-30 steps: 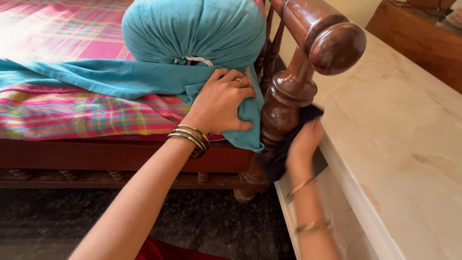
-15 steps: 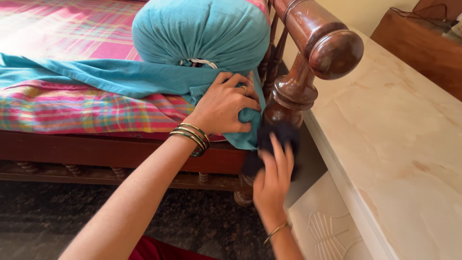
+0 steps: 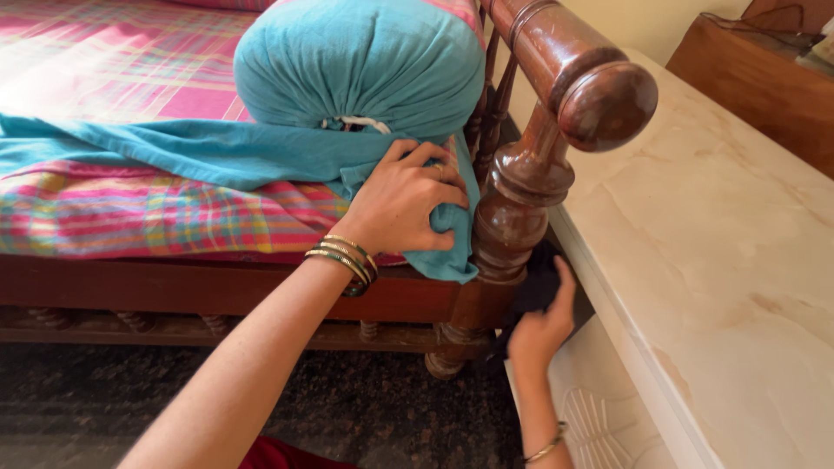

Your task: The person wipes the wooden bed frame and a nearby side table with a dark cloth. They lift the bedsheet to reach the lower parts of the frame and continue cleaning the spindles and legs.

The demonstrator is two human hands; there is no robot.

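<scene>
My left hand, with bangles at the wrist, grips a bunch of the teal cloth against the edge of the bed, next to the turned wooden bedpost. My right hand presses a dark cloth against the lower part of that post, in the narrow gap between the post and the pale stone counter. A round teal bolster pillow lies on the bed just above my left hand.
The bed has a pink plaid sheet and a dark wooden frame. A cream marble-like counter stands close on the right. A wooden piece of furniture sits at the far right. The floor is dark speckled stone.
My right hand with the dark cloth has moved from the front of the bedpost down and round to its right side. My left hand has kept its grip on the teal cloth.
</scene>
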